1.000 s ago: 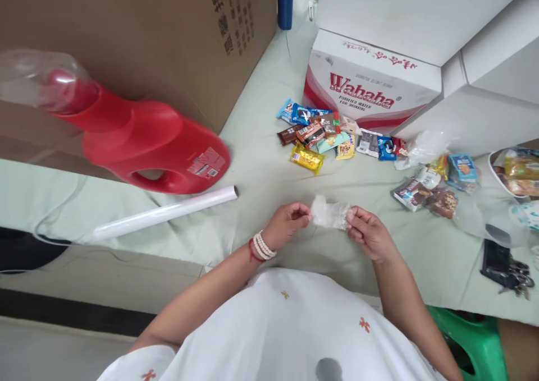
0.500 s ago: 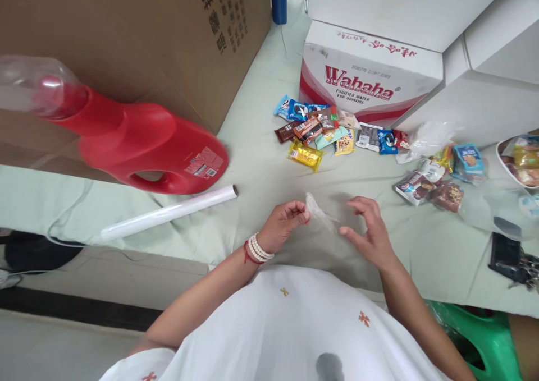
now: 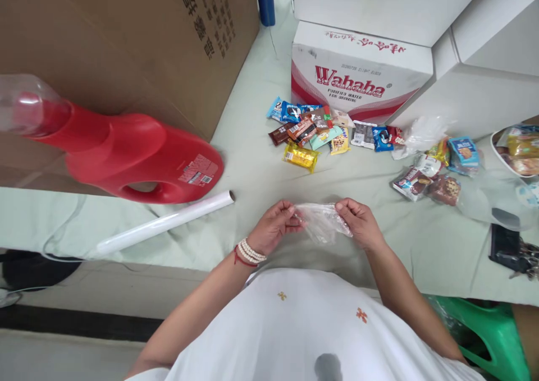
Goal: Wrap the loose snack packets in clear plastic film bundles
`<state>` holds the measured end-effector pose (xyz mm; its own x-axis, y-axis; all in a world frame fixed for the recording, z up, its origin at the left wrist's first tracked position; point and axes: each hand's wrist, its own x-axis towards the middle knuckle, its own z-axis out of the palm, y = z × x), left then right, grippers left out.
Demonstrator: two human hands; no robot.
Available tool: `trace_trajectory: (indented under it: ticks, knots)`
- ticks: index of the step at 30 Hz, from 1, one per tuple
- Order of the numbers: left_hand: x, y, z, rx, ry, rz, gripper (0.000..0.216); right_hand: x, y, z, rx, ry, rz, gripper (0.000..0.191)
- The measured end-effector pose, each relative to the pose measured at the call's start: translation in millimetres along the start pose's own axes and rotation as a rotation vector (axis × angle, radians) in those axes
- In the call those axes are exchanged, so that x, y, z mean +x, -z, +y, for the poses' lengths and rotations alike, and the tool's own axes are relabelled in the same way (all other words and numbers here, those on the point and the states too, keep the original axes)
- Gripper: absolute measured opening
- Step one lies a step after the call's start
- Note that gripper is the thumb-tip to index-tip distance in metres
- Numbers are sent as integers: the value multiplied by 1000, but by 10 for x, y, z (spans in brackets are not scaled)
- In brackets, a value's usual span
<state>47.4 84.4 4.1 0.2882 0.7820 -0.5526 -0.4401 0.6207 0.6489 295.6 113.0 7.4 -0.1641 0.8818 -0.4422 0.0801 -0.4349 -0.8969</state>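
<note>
A small clear plastic bag [image 3: 322, 222] is stretched between my two hands, above the front part of the cloth-covered table. My left hand [image 3: 275, 224], with a beaded bracelet at its wrist, pinches one end of the bag. The other end is gripped between the thumb and fingers of my right hand [image 3: 357, 221]. Beyond them lies a pile of wrapped snacks, with a yellow packet [image 3: 300, 156] nearest to my hands. More packaged snacks, among them a brown-and-white packet [image 3: 411, 184], lie to the right.
At the left are a big red bottle [image 3: 143, 156], a white roll [image 3: 168, 224] and a large brown carton [image 3: 126, 44]. A Wahaba-printed water carton [image 3: 357, 83] stands at the back. On the right are a bowl of snacks [image 3: 501, 156], crumpled clear plastic [image 3: 427, 134] and keys [image 3: 528, 260].
My right hand has closed on the free end of the plastic bag, which is now spread out sideways between both hands. The view has shifted slightly.
</note>
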Motion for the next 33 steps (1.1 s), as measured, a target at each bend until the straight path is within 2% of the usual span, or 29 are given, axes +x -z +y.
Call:
trace_trajectory:
  ticks: [4,7,12,14,17,19,21,22,23,24,27,28,31,33]
  knots:
    - [41,-121,-121,-20,77,13,53,22,-111,69,40,51,121,41]
    - [37,-144,-131,14,118,-27,41,12,-71,62,-1,55,113,39]
    - [-36,-18,29,-88,77,0,32,-7,275,-140,-112,127,158,38]
    - [-58,33,87,-100,82,9,31,11,447,-256,-177,155,95,37]
    - [-28,57,85,14,52,59,27,80,623,-422,-310,243,0,35]
    - [26,44,37,149,-38,166,25,128,655,-508,-395,388,132,32]
    - [70,16,-15,301,-183,301,27,137,610,-555,-452,504,390,29]
    - [80,-1,-34,375,-257,356,29,120,556,-559,-445,507,479,29]
    - [78,-18,-47,440,-320,394,32,88,478,-548,-410,464,497,30]
    - [67,-37,-56,491,-367,414,35,47,377,-522,-353,392,437,32]
    - [-3,-97,-75,560,-426,413,42,-75,-41,-382,-185,192,57,42]
    - [-29,-117,-87,572,-435,408,42,-94,-198,-325,-158,160,-27,44]
    - [-84,-159,-153,622,-460,332,44,-61,-589,-175,-99,102,-128,42]
    - [-95,-153,-200,607,-464,277,45,0,-712,-113,-64,92,-168,42]
